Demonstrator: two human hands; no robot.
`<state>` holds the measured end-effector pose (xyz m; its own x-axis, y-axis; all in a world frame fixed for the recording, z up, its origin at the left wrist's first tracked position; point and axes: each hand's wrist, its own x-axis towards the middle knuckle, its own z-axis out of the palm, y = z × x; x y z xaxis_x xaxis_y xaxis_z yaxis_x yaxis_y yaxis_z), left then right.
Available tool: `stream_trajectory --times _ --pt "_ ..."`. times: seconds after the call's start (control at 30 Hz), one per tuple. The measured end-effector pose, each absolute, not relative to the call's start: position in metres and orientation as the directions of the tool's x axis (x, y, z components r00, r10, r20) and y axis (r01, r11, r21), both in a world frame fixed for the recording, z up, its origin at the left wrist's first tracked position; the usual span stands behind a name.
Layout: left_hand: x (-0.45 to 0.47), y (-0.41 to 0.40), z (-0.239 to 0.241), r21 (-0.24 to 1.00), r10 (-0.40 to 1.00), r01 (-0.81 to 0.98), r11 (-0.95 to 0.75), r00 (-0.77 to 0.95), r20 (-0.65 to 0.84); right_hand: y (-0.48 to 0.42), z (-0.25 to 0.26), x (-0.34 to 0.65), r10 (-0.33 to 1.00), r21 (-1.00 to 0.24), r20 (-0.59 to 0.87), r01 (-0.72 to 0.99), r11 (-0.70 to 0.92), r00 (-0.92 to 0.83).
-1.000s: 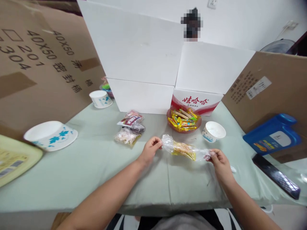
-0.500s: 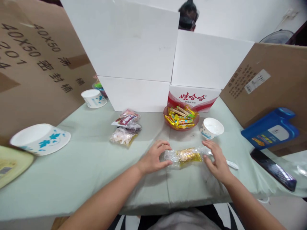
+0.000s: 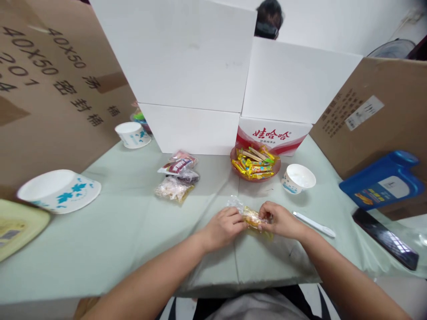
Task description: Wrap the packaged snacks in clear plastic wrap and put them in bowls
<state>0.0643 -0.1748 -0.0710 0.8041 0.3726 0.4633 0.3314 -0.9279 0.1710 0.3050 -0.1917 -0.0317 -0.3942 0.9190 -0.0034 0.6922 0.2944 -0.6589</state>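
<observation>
A clear plastic-wrapped packet with yellow-gold contents (image 3: 251, 216) lies on the cloth in front of me. My left hand (image 3: 223, 227) is closed on its left side, fingers curled over the wrap. At the other end, my right hand (image 3: 279, 221) pinches the packet between thumb and fingers. Parts of the packet are hidden behind both hands. To the right of my right hand lies a slim white tool (image 3: 315, 224), whose kind I cannot make out. Beyond the hands is a reddish bowl (image 3: 255, 178) of yellow-wrapped sticks (image 3: 255, 166).
A white paper cup (image 3: 298, 178) stands right of the bowl. Several plastic packets (image 3: 177, 175) lie to the left. Paper bowls (image 3: 60, 192), a blue bottle (image 3: 380, 182) and a phone (image 3: 385, 238) are near the sides. White boxes (image 3: 191, 129) wall the back; a person's head shows above.
Both hands have come closer together and closed on the packet, which now looks shorter and bunched. The right hand moved left, uncovering the white tool. The view has shifted slightly.
</observation>
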Motion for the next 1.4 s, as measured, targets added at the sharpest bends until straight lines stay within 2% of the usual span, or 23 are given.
stream_trajectory --times 0.1,0.17,0.23,0.33,0.47,0.53,0.6,0.67,0.73,0.83,0.93,1.03,1.1,1.17,1.23,1.4 --pt "0.067 -0.176 -0.076 0.104 0.387 0.380 -0.919 0.825 0.412 -0.181 -0.039 0.307 0.896 -0.805 -0.135 0.574 0.150 -0.423" --pt "0.067 -0.176 -0.078 0.110 0.391 0.380 -0.918 0.829 0.400 -0.170 -0.045 0.311 0.909 -0.844 -0.132 0.525 0.106 -0.395" --pt "0.067 -0.177 -0.079 0.120 0.389 0.373 -0.920 0.829 0.402 -0.156 -0.050 0.318 0.968 -0.791 -0.040 0.601 0.120 -0.246" --pt "0.067 -0.177 -0.078 0.104 0.378 0.370 -0.923 0.830 0.411 -0.138 -0.052 0.333 0.991 -0.611 0.131 0.788 0.071 0.012" --pt "0.066 -0.178 -0.075 0.097 0.380 0.375 -0.922 0.829 0.411 -0.138 -0.045 0.342 0.960 -0.514 0.257 0.857 0.040 0.109" --pt "0.065 -0.178 -0.072 0.146 0.382 0.355 -0.924 0.823 0.421 -0.149 -0.040 0.336 0.936 -0.469 0.351 0.869 0.156 0.021" --pt "0.064 -0.177 -0.069 0.213 0.405 0.345 -0.914 0.790 0.460 -0.160 -0.036 0.326 0.924 -0.447 0.358 0.845 0.293 -0.131" --pt "0.062 -0.175 -0.066 0.273 0.454 0.363 -0.891 0.734 0.505 -0.169 -0.033 0.314 0.941 -0.476 0.232 0.815 0.330 -0.246" --pt "0.060 -0.172 -0.066 0.317 0.503 0.390 -0.864 0.682 0.530 -0.174 -0.032 0.304 0.952 -0.474 0.064 0.830 0.292 -0.299" --pt "0.058 -0.169 -0.066 0.365 0.526 0.380 -0.850 0.662 0.534 -0.182 -0.032 0.289 0.930 -0.342 -0.043 0.880 0.330 -0.365" --pt "0.057 -0.167 -0.068 0.416 0.534 0.357 -0.836 0.705 0.467 -0.200 -0.033 0.274 0.889 -0.212 0.041 0.866 0.453 -0.455" --pt "0.055 -0.163 -0.070 0.447 0.607 0.440 -0.779 0.709 0.359 -0.230 -0.034 0.263 0.813 -0.117 0.140 0.805 0.581 -0.566" --pt "0.053 -0.161 -0.072 0.456 0.665 0.505 -0.733 0.674 0.321 -0.252 -0.034 0.263 0.761 -0.069 0.154 0.762 0.644 -0.630" --pt "0.051 -0.158 -0.073 0.464 0.713 0.554 -0.691 0.629 0.311 -0.272 -0.033 0.268 0.743 -0.100 0.122 0.737 0.668 -0.658" --pt "0.050 -0.157 -0.073 0.461 0.758 0.608 -0.647 0.577 0.303 -0.289 -0.032 0.277 0.752 -0.202 0.081 0.728 0.655 -0.655" --pt "0.050 -0.161 -0.067 0.425 0.827 0.715 -0.554 0.530 0.186 -0.306 -0.042 0.314 0.866 -0.431 0.107 0.762 0.483 -0.488"
